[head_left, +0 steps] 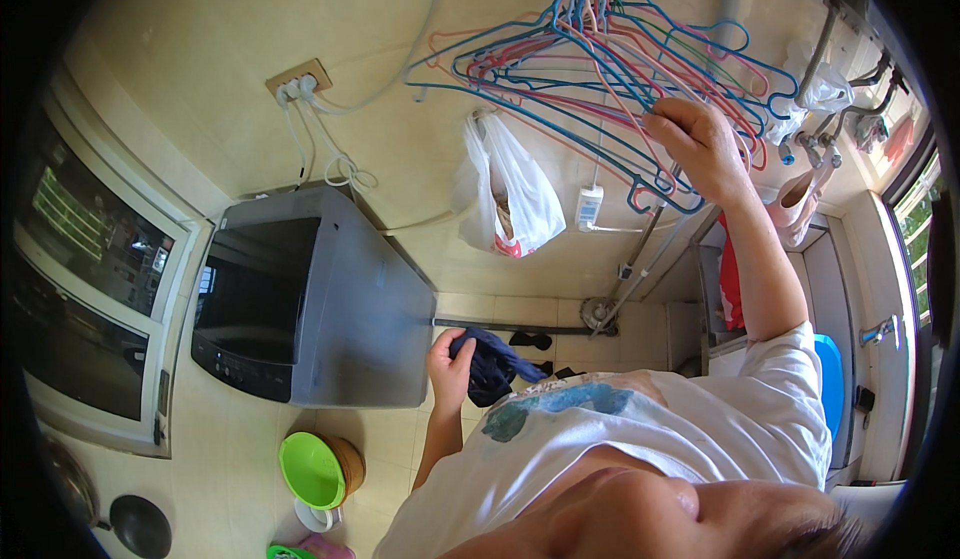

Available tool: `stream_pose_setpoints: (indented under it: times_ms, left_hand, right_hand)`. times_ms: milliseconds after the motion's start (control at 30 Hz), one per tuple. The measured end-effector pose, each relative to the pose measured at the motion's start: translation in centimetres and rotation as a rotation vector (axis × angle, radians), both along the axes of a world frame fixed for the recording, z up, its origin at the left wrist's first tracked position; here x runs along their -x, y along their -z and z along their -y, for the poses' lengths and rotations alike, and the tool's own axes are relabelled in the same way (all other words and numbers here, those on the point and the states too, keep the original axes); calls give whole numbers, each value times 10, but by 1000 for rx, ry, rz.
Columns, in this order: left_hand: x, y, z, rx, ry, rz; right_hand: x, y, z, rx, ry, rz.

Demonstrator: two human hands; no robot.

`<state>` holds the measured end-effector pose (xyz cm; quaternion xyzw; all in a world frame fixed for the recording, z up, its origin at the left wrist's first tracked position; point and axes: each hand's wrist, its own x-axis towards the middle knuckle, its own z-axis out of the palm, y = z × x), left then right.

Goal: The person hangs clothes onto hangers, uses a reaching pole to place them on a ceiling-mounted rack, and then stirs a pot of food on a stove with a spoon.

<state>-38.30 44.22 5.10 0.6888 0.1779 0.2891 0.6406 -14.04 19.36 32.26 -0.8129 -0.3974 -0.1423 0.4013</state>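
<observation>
My left hand (451,368) grips a bunched dark navy cloth garment (491,364), which hangs in front of my shirt, beside the washing machine. Higher up, my right hand (694,143) is raised to a dense cluster of blue, pink and green plastic clothes hangers (555,94). Its thumb and fingers are closed on a hanger at the cluster's right side; which hanger exactly is hard to tell among the overlapping ones. The palm side of this hand is hidden.
A grey top-loading washing machine (367,296) stands at the left, near a wall socket (298,83). A white plastic bag (517,199) hangs on the wall. Dark cloth items (531,340) lie on the floor. Buckets, one green inside (311,469), stand at lower left. Valves (817,143) project at right.
</observation>
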Motion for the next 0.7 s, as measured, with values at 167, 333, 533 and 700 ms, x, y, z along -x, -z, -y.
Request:
stream_pose_setpoints:
  times_ms: [167,333,533,700]
  left_hand:
    - [-15,-5,2,10,73,13]
    - [-30,-9,-4,-6,91,27]
    - [-43,0,-8,-81,75,40]
    - [-45,-3,-7,66,36,47]
  right_hand:
    - [13,6,-11,-196,-22,-201]
    - [15,3,-15,-199,74,-53]
    - [18,-5,-21,-27,57,45]
    - [8,-9,-14,28,-120,-183]
